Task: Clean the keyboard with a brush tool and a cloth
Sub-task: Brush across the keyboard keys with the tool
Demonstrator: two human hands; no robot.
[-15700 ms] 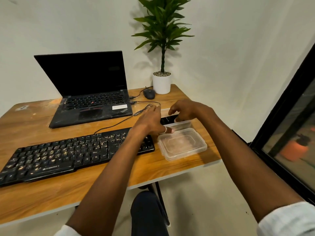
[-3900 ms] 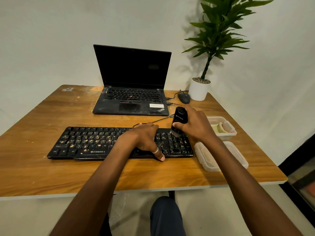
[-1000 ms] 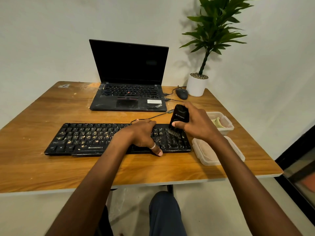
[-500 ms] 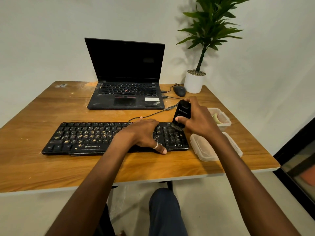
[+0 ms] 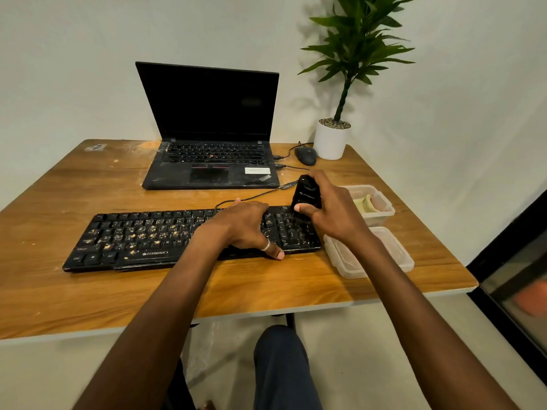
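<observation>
Where the keyboard (image 5: 142, 238) ends, a clear lid (image 5: 397, 253) lies just beside.

Wooden table (image 5: 88, 291), pale edge band, scuffed and pale-streaked toward far left corner; grey sticker patch (image 5: 95, 147) there. Centre rear: black laptop (image 5: 207, 161) open, screen dark, white label (image 5: 257, 170) on right palm rest, red dot mid-keys. Two cables (image 5: 288, 166) plugged into its right side. Dark mouse (image 5: 305, 155) just right of laptop, beside white pot (image 5: 330, 140); pot topped with pebbles, holds green leafy plant (image 5: 355, 39) running out of upper frame. Right side of table: clear plastic tub (image 5: 381, 216), clear lid (image 5: 393, 255) flat just in front of it. Plain off-white wall (image 5: 74, 69) behind. Black frame (image 5: 509, 238) with glass at right edge; blurred orange shape in the pane. Pale floor (image 5: 340, 350) below
</observation>
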